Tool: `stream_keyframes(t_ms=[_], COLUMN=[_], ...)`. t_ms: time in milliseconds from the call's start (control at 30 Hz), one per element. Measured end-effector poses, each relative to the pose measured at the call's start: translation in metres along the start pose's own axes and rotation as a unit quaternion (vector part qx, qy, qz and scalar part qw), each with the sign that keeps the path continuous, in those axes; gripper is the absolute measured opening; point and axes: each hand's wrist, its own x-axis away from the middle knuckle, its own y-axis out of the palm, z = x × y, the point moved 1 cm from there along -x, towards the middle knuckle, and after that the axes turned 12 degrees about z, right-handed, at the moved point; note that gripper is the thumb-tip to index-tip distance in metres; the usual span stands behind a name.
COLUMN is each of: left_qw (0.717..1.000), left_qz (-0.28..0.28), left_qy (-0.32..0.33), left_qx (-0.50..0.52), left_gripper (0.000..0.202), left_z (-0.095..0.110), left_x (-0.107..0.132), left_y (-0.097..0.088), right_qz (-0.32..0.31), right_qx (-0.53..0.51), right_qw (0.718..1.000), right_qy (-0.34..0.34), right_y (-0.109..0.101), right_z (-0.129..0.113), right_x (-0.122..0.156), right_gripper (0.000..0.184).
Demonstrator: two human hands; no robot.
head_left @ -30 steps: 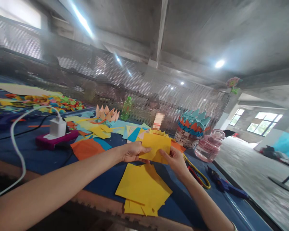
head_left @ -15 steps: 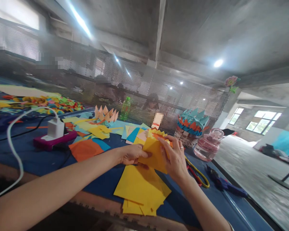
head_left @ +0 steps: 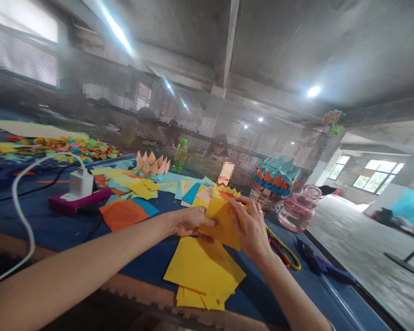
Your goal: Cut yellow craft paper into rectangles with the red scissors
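A square sheet of yellow paper (head_left: pixel 221 225) is held up above the table between both hands. My left hand (head_left: pixel 192 221) pinches its left edge, thumb on the near face. My right hand (head_left: pixel 251 225) grips the right side, with the fingers bent along the sheet's upper edge; part of the paper is hidden behind them. Below lies a pile of yellow paper sheets (head_left: pixel 203 266), reaching the table's front edge. Just behind the held sheet show yellow and orange pointed paper pieces (head_left: pixel 227 192), partly hidden by it.
Scissors with yellow and red handles (head_left: pixel 290 255) and a blue glue gun (head_left: pixel 324 264) lie at right. Behind them stand a pink glass jar (head_left: pixel 296 214) and a basket (head_left: pixel 271 197) with folded paper points. At left are a purple power strip (head_left: pixel 65 205), a white cable (head_left: pixel 15 202) and paper scraps.
Almost nothing differs; the view has shifted very slightly. Both hands keep the same hold on the yellow sheet.
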Motion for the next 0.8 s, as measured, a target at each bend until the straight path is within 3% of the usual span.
stream_keyframes(t_ms=[367,467,533,600,667,733,800], left_qw=[1.0,1.0,0.999,0.998,0.998,0.997,0.996], left_qz=[-0.005,0.013,0.035,0.05,0.056,0.064,0.074], left_qy=[-0.002,0.003,0.008,0.018,0.03,0.039,0.046], left_qx=[-0.004,0.004,0.009,0.014,0.015,0.016,0.016], left_gripper=[0.046,0.048,0.048,0.046,0.043,0.041,0.042], left_z=[0.002,0.003,0.005,0.007,0.009,0.011,0.011], left_x=[0.004,0.004,0.003,0.003,0.003,0.003,0.003], left_y=[0.003,0.003,0.003,0.003,0.003,0.003,0.003], right_qz=[0.001,0.028,0.052,0.049,0.005,-0.06,-0.098], right_qx=[-0.026,-0.073,-0.132,-0.229,-0.35,-0.446,-0.491], right_qw=[1.0,0.996,0.98,0.936,0.865,0.79,0.74], right_qy=[0.002,0.053,0.142,0.262,0.361,0.416,0.45], right_y=[0.003,0.004,0.008,0.014,0.02,0.025,0.028], right_z=[0.002,0.003,0.005,0.009,0.011,0.01,0.008], right_x=[0.001,0.002,0.003,0.004,0.007,0.01,0.012], right_gripper=[0.034,0.042,0.053,0.062,0.062,0.055,0.049])
